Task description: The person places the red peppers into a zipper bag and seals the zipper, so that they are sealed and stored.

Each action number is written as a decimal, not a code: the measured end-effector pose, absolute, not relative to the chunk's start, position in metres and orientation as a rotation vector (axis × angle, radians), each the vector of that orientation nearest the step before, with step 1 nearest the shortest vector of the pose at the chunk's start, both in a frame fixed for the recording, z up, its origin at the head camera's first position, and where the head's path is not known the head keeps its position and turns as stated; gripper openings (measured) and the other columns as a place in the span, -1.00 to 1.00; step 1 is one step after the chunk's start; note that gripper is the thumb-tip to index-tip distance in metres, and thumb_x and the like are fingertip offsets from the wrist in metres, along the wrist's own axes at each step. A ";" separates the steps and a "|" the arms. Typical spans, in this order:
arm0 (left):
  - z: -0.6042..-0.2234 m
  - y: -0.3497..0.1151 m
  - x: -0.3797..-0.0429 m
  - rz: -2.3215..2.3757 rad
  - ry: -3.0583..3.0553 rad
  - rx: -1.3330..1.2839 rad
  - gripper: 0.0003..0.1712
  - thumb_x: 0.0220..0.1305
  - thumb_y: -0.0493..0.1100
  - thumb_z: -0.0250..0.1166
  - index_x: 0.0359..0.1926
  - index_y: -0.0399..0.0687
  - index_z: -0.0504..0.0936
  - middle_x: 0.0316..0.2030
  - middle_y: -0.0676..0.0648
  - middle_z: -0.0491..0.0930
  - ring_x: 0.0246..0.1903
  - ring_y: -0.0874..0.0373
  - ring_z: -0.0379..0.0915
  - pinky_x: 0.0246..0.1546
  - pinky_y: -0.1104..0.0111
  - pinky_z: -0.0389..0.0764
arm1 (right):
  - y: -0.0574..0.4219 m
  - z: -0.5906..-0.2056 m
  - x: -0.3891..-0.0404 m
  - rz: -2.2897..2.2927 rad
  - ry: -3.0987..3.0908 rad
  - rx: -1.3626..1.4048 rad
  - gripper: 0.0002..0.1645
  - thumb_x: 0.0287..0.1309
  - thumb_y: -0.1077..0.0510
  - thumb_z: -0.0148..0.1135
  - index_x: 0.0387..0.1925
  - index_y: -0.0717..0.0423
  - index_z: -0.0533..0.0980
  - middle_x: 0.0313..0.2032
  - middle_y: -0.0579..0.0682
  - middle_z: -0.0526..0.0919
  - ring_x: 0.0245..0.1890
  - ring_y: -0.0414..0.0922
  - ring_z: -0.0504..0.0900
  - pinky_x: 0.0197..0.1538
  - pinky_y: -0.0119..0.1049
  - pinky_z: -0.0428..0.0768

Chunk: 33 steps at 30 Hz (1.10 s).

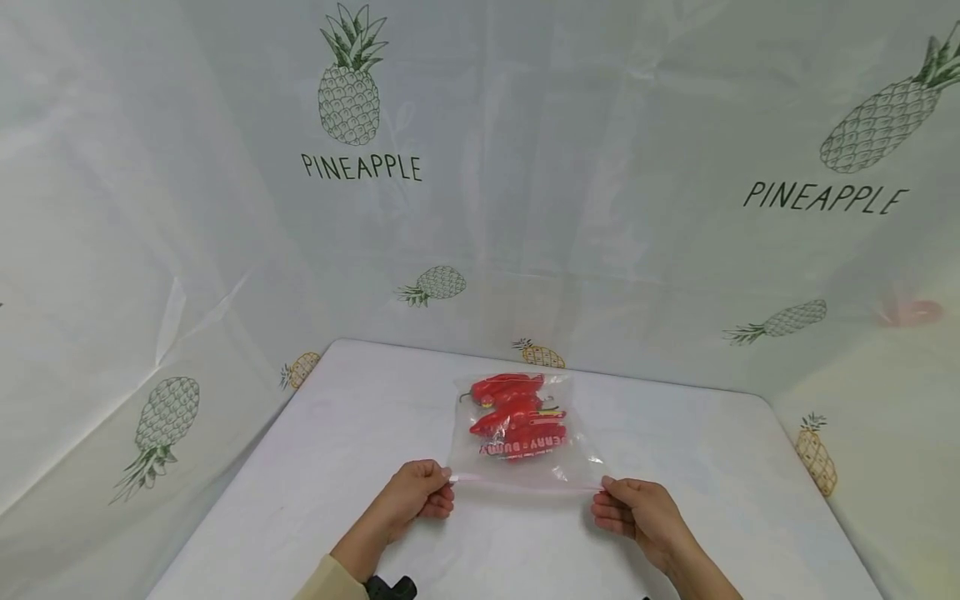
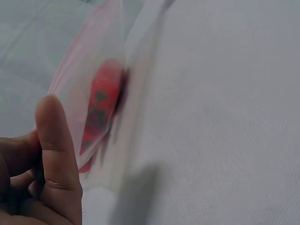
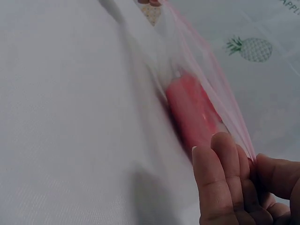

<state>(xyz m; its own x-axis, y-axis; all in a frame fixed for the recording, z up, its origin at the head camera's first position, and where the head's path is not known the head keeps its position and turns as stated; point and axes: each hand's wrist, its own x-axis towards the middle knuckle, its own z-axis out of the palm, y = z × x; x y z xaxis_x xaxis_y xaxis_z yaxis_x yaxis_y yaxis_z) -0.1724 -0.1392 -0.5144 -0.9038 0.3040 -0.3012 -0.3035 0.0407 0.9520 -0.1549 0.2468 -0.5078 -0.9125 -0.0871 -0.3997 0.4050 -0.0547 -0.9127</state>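
Observation:
A clear zip bag [image 1: 517, 477] with a pink seal strip and printed lettering holds several red chili peppers [image 1: 517, 412]. My left hand [image 1: 415, 497] pinches the left end of its pink edge between thumb and finger. At the opposite end, my right hand [image 1: 637, 512] pinches the other corner. The edge is stretched between the two hands, nearest to me, and the peppers lie toward the far end. In the left wrist view, the thumb [image 2: 57, 145] presses at the bag's edge. Red peppers [image 3: 190, 110] show blurred through the plastic in the right wrist view.
A white table [image 1: 360, 392] lies under the bag. White curtains [image 1: 525, 208] printed with pineapples hang behind it and along both sides, close to the table's edges. A faint red shape [image 1: 911, 313] shows on the right curtain. A black strap piece [image 1: 392, 588] sits at the left wrist.

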 end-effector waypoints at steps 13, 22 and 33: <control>-0.514 -0.137 -0.177 1.817 2.214 0.027 -0.63 0.64 -0.18 0.11 -0.28 -0.43 0.53 -0.55 -0.01 0.51 -0.56 0.21 0.47 -0.51 0.41 0.65 | 0.241 -0.511 -0.156 -2.059 1.846 0.349 -0.65 0.53 0.07 0.24 -0.09 0.36 0.61 -0.30 0.07 0.82 -0.29 -0.13 0.84 -0.05 -0.16 0.83; -0.517 -0.137 -0.178 1.847 2.194 -0.007 -0.65 0.62 -0.15 0.17 -0.23 -0.43 0.57 -0.46 -0.06 0.59 -0.54 0.19 0.55 -0.48 0.35 0.75 | 0.237 -0.514 -0.156 -2.093 1.868 0.423 -0.64 0.52 0.09 0.24 -0.04 0.39 0.59 -0.30 0.08 0.80 -0.30 -0.12 0.83 -0.07 -0.16 0.83; -0.524 -0.139 -0.179 1.920 2.093 -0.041 -0.64 0.61 -0.15 0.18 -0.23 -0.44 0.56 -0.42 -0.06 0.60 -0.52 0.22 0.59 -0.47 0.37 0.76 | 0.214 -0.523 -0.151 -2.240 1.624 0.493 -0.46 0.46 -0.16 0.30 -0.04 0.30 0.57 -0.23 0.10 0.81 -0.18 -0.06 0.85 0.05 -0.10 0.80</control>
<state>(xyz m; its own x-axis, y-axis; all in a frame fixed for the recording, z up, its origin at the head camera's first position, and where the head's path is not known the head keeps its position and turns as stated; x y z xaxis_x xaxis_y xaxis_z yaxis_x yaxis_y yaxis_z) -0.1787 -0.1392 -0.5235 -0.9546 0.1800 -0.2375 -0.2211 0.1064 0.9694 -0.1511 0.2139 -0.5233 -0.8855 -0.0621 -0.4604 0.4569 -0.2960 -0.8388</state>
